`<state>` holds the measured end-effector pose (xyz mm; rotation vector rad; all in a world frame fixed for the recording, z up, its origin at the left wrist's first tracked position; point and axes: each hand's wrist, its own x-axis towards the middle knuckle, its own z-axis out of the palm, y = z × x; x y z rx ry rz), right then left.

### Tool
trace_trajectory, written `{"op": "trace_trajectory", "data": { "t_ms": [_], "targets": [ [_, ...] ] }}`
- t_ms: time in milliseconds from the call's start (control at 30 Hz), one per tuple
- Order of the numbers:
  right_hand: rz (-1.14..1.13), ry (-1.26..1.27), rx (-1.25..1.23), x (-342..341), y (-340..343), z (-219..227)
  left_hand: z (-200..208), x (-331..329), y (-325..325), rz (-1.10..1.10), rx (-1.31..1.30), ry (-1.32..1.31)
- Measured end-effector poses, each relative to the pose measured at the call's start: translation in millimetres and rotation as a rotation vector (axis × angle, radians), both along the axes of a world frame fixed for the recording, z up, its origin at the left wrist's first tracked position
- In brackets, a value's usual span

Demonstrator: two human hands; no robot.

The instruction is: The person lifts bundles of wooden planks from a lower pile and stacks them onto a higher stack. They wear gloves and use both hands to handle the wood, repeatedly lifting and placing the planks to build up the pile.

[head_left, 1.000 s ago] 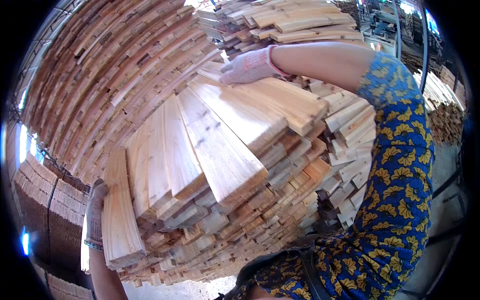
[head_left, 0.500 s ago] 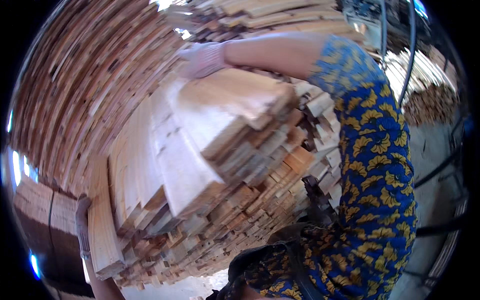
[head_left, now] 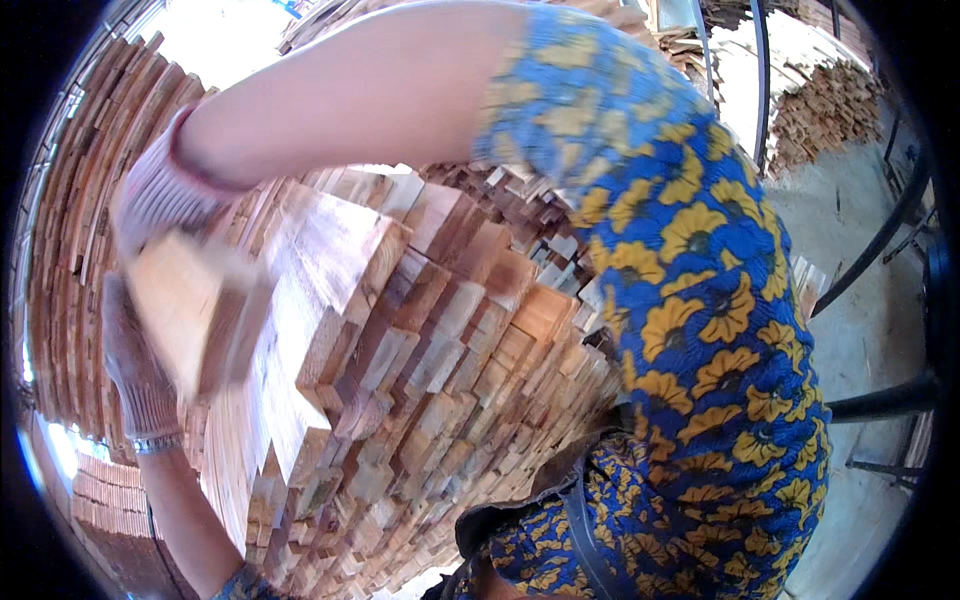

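A short wooden board (head_left: pixel 180 305), blurred by motion, is raised at the left of the lumber stack (head_left: pixel 430 350). My right hand (head_left: pixel 165 195), in a pale knitted glove, reaches across from the right and grips the board's upper end; its fingertips are hidden. Along the board's left side is my left hand (head_left: pixel 138 365), gloved too, wrapped against its edge with the fingers partly hidden. Pale planks (head_left: pixel 320 250) lie on top of the stack beside the board, and many cut ends face me.
A tall wall of stacked boards (head_left: pixel 75 230) curves up at the left. Another bundle of lumber (head_left: pixel 110 500) stands at the lower left. Dark metal bars (head_left: pixel 880 400) cross the right side above a grey floor (head_left: pixel 850 220). More wood (head_left: pixel 825 110) is piled at the far right.
My right hand has moved left and nearer, from the top of the stack to the board. My left hand and the board have risen. The view has shifted too.
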<state>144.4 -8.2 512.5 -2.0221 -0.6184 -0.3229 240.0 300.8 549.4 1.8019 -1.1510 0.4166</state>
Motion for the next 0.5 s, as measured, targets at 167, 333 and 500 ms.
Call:
{"op": "trace_trajectory", "data": {
  "t_ms": [167,333,500],
  "targets": [
    [-0.324,-0.023,-0.339,14.3,-77.7,-26.3,-49.8,-9.4,70.7,0.244,0.416,0.231],
    [-0.317,0.069,-0.398,55.4,-90.0,-57.3,-85.9,-35.7,69.4,0.577,0.669,0.101],
    [-0.336,0.123,-0.337,46.8,-99.4,-61.0,-70.0,-49.0,39.4,0.530,0.713,0.084]
  ]
}}
